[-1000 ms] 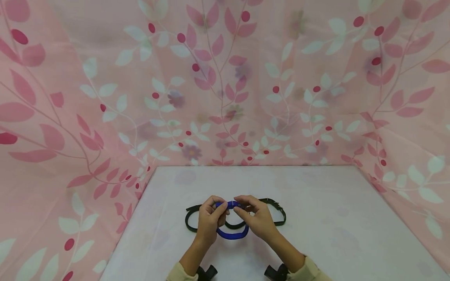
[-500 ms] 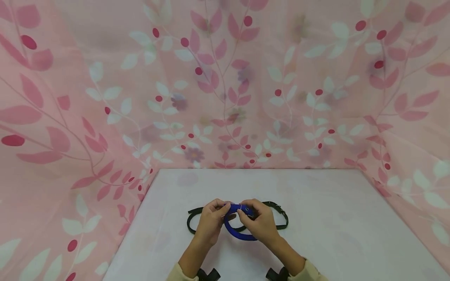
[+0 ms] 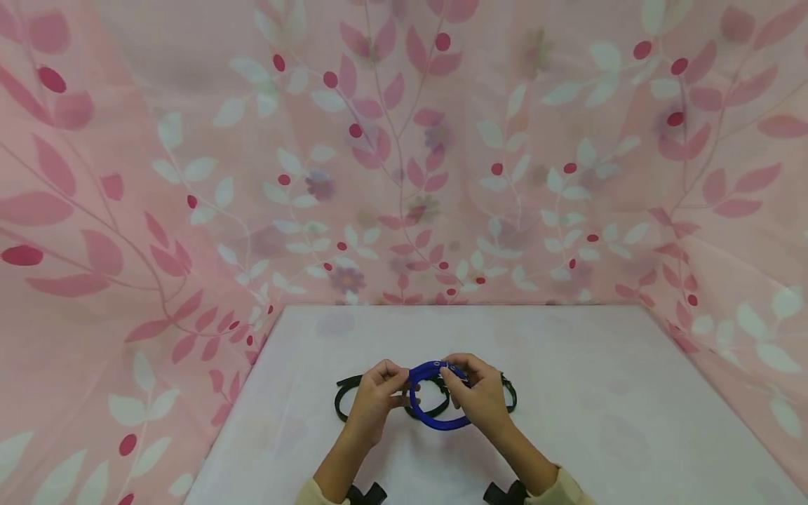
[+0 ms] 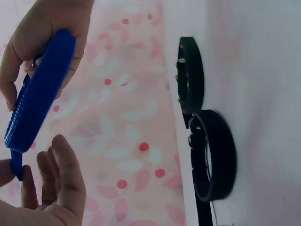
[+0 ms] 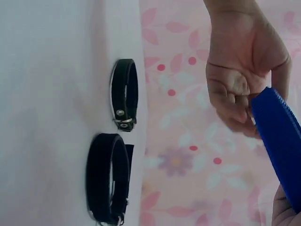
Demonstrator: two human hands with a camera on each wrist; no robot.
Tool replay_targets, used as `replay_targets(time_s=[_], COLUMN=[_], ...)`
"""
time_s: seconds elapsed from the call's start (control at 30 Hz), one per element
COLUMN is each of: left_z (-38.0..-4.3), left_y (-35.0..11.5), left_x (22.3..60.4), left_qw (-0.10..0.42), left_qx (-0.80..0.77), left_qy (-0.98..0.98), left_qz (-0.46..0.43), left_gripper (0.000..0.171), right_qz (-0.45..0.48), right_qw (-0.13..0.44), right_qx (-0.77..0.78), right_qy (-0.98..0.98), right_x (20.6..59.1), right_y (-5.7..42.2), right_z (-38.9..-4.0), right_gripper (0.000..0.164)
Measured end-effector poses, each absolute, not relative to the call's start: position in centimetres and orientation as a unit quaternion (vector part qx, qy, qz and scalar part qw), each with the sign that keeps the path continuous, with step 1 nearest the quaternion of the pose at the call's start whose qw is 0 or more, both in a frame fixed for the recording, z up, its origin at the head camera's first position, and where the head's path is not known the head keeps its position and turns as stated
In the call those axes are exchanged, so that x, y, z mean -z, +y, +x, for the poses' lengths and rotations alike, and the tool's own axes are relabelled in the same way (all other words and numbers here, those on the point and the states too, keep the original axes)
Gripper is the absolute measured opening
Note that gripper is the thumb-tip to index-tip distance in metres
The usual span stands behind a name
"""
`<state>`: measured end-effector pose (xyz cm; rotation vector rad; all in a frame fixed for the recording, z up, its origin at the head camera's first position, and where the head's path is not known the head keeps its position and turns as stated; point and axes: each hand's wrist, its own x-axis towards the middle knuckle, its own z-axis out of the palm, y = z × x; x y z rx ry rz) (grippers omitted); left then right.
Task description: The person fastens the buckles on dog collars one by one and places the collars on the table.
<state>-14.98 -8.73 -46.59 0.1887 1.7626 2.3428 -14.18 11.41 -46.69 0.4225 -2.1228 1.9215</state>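
A blue collar [image 3: 442, 424], bent into a ring with small metal eyelets near its top, is held up between both hands. My left hand [image 3: 375, 396] pinches the ring's left side; in the left wrist view, its thumb and finger meet on the narrow strap tip below the wide blue band [image 4: 42, 89]. On the opposite side, my right hand [image 3: 480, 393] grips the collar near the eyelets, thumb in front, partly covering the fastening. Behind the hands, dark collars lie on the table, one nearer [image 4: 221, 160] and another farther off [image 4: 196, 75] in the left wrist view.
The white-covered table [image 3: 568, 435] ends at a pink floral curtain [image 3: 404, 175], which also rises along both sides. Metal buckle parts show on a dark collar [image 5: 117, 94] in the right wrist view. Black wrist mounts [image 3: 366, 494] sit at the cuffs.
The blue collar has moved a little right and turned, so its round opening now faces the head camera. My right hand has shifted slightly right; both hands keep hold of it.
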Motion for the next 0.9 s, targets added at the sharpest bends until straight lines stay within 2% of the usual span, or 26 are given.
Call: replay_targets(time_s=[0.17,0.23,0.37,0.43,0.5,0.6,0.7,0.8,0.9], left_z=[-14.5,-14.3,-14.2,-14.3,-14.5,-15.0,-15.6,-16.2,-16.9], left_y=[-8.5,-8.3,-7.5,-7.0,-6.6,-6.3,-6.2,-6.0,-5.6], left_x=[47.6,47.8,48.3,48.5,48.7,48.8,48.8,48.6,48.4], left_qw=[0.027,0.011,0.048,0.060,0.063,0.062,0.078,0.102,0.129], left_qx=[-0.644,-0.611,-0.605,-0.616,-0.635,-0.654,-0.648,-0.632,-0.617], left_qy=[0.746,0.763,0.749,0.742,0.735,0.728,0.732,0.742,0.746], left_qz=[0.166,0.210,0.267,0.256,0.228,0.198,0.194,0.198,0.216], left_gripper=[0.020,0.028,0.048,0.052,0.050,0.048,0.049,0.051,0.059], right_qz=[0.098,0.084,0.039,0.037,0.074,0.169,0.243,0.266,0.269], right_qw=[0.081,0.063,0.033,0.022,0.011,-0.004,-0.027,-0.060,-0.079], right_qx=[-0.682,-0.693,-0.722,-0.716,-0.680,-0.595,-0.522,-0.481,-0.464], right_qy=[-0.721,-0.714,-0.690,-0.697,-0.729,-0.786,-0.817,-0.833,-0.840], right_x=[47.2,47.3,47.6,47.7,47.7,47.4,47.0,46.6,46.6], right_y=[12.3,12.6,13.1,13.4,13.9,15.2,17.0,18.6,19.8], right_z=[-14.0,-13.9,-13.7,-13.7,-13.8,-13.9,-13.9,-13.9,-14.0], right_gripper=[0.015,0.017,0.022,0.026,0.032,0.051,0.078,0.099,0.108])
